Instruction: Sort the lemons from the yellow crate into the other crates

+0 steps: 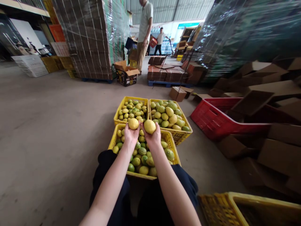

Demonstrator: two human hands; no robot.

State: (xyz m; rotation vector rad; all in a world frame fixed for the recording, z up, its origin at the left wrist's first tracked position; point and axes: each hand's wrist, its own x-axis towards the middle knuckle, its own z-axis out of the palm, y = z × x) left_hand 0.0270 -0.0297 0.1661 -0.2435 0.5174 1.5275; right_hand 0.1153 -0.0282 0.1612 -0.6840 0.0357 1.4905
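My left hand [130, 135] is closed around a yellow lemon [133, 123]. Beside it, my right hand [153, 137] grips a larger, rounder yellow lemon [150, 126]. Both are held side by side above the far part of a yellow plastic crate [142, 175], which sits between my knees and holds many green and yellow lemons [142, 151]. Touching its far side are two more yellow crates. Smaller lemons fill the left crate [115, 118], while bigger ones fill the right crate [182, 137]. My forearms hide part of the near crate.
A red crate [207, 121] with cardboard stands to the right, near scattered boxes [277, 150]. Another yellow crate [231, 204] is at my lower right. Ahead are an open carton [127, 77], a blue pallet [164, 84], wrapped stacks [89, 40] and two people [144, 28].
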